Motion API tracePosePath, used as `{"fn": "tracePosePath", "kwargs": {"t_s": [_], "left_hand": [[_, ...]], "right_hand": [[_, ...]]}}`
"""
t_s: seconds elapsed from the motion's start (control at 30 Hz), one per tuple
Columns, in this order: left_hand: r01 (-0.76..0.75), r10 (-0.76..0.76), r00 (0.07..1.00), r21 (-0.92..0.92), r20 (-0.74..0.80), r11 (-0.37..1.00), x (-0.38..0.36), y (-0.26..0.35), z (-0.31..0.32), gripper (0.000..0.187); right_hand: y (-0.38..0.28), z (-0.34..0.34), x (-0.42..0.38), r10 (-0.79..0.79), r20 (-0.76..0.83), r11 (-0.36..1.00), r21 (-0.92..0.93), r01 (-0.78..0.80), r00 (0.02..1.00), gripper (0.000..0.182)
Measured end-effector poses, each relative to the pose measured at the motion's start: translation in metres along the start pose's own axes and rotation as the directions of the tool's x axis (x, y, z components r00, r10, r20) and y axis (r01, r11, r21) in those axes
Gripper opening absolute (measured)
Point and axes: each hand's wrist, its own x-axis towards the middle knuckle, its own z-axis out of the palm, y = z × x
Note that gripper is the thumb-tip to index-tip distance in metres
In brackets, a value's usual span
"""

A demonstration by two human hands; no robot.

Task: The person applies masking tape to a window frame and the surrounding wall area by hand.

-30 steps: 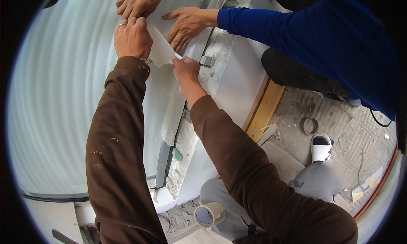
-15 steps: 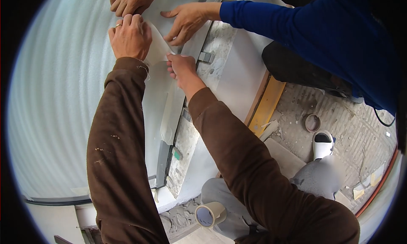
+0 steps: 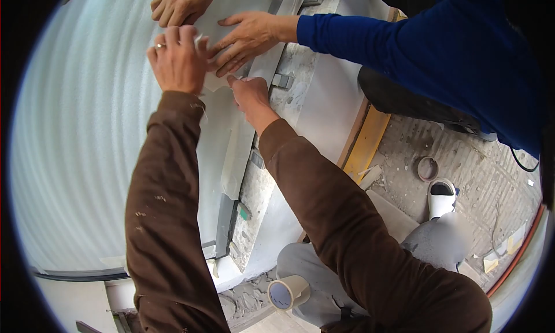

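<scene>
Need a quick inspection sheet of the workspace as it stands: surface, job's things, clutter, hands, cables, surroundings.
Surface: white foam sheet over a panel.
Job's things: tape strip along the sheet's edge; tape roll below.
Clutter: empty tape ring, scraps on the floor.
Hands: left hand and right hand pinch the strip's end; co-worker's hand presses beside them.
Cables: black cable at right.
Surroundings: rough concrete floor, white slipper.

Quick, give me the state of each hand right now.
Left hand: fingers curled, pressing the tape strip onto the white sheet.
Right hand: closed, pinching the same tape strip.
</scene>
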Motion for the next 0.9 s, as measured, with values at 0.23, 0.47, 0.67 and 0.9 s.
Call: {"fn": "tracePosePath", "kwargs": {"t_s": [0.23, 0.47, 0.67, 0.9], "left_hand": [[-0.192, 0.257, 0.937, -0.266, 0.236, 0.945, -0.024, 0.023, 0.005, 0.027], [-0.268, 0.187, 0.881, 0.134, 0.435, 0.954, -0.042, 0.018, -0.011, 0.058], [-0.301, 0.098, 0.801, 0.256, 0.591, 0.918, -0.029, 0.010, -0.031, 0.071], [-0.305, 0.081, 0.825, 0.321, 0.559, 0.897, -0.034, 0.008, -0.021, 0.080]], "right_hand": [[0.005, -0.001, 0.002, -0.076, -0.083, 0.987, -0.149, 0.063, 0.994, 0.045], [0.001, -0.006, -0.008, -0.049, -0.034, 0.992, -0.121, 0.045, 0.998, 0.054], [0.007, -0.005, -0.008, -0.050, -0.043, 0.992, -0.118, 0.045, 0.998, 0.056], [0.005, -0.008, -0.022, 0.034, -0.048, 0.998, -0.057, -0.037, 0.998, 0.055]]}}
